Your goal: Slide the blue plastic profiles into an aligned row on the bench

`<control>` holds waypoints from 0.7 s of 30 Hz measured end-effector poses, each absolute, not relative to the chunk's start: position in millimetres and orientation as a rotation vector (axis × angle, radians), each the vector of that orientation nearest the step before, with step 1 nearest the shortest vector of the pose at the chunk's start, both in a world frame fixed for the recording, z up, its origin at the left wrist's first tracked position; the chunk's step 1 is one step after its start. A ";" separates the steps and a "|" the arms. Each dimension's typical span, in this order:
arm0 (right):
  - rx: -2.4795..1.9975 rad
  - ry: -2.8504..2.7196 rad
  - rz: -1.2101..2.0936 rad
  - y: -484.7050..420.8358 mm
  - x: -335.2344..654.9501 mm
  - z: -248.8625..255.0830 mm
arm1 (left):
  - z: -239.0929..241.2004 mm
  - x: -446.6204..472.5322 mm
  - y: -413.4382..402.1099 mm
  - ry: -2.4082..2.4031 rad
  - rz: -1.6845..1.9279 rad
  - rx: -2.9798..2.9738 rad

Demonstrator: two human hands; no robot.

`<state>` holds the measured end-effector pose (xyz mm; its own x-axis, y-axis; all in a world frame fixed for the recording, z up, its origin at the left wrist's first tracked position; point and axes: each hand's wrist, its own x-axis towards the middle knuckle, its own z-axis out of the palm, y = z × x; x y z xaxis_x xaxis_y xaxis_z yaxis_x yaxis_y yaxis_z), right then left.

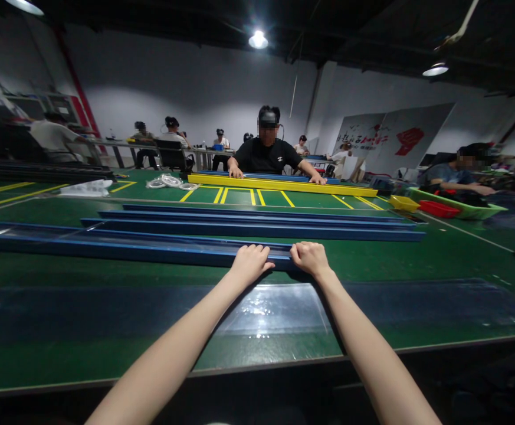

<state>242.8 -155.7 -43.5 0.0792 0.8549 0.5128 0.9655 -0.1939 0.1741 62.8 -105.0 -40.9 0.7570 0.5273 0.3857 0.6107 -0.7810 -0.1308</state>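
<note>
A long blue channel-shaped rail (173,254) lies across the green table, running off toward the left edge of view. My left hand (252,263) is closed over it near its right end, with the thumb along the near side. At that right end, my right hand (311,258) has its fingers curled down on the rail; the fingertips are hidden. A clear film (151,239) seems to lie along the rail's top. Between my forearms and beyond them, a wide transparent plastic strip (266,310) is spread flat near the front edge.
Further blue rails (257,227) lie just behind. Across the table (385,254), a co-worker (275,154) has both hands on a yellow rail (284,184). White coiled cords (166,182) lie left of it. A green basket (482,211), red tray (438,208) and yellow tray (403,203) stand right.
</note>
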 end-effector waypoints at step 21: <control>-2.298 -1.631 -0.692 -177.4 285.6 -44.3 | -38.8 55.9 -101.7 -0.857 -0.451 -2.767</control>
